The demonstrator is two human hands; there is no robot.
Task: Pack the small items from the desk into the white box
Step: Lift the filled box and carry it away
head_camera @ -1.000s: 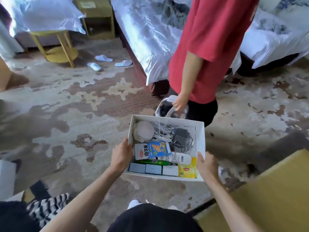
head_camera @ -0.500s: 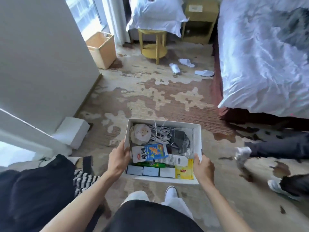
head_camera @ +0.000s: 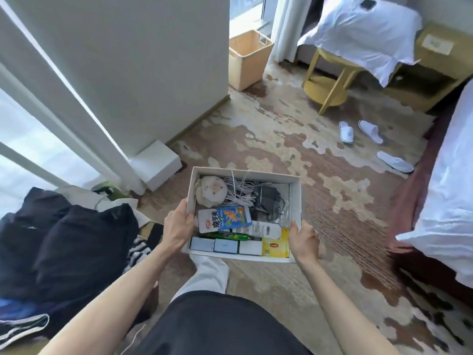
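Head view. White box, open-topped, carried above the patterned carpet in front of the person. Left hand grips the box's left wall, thumb over the rim; right hand grips the near right corner, thumb hooked inside.

Contents — far left, a round pale item; beside it, a coil of white cable; far right, a dark grey bundle. Middle: a blue-and-white snack packet lying over a green wrapper. Near wall: a row of small flat boxes, then a yellow tea packet touching the right-hand corner.

Surroundings — dark clothing piled to the left; a second white box on the floor by the wall; wicker bin; yellow side table; white slippers near the bed.
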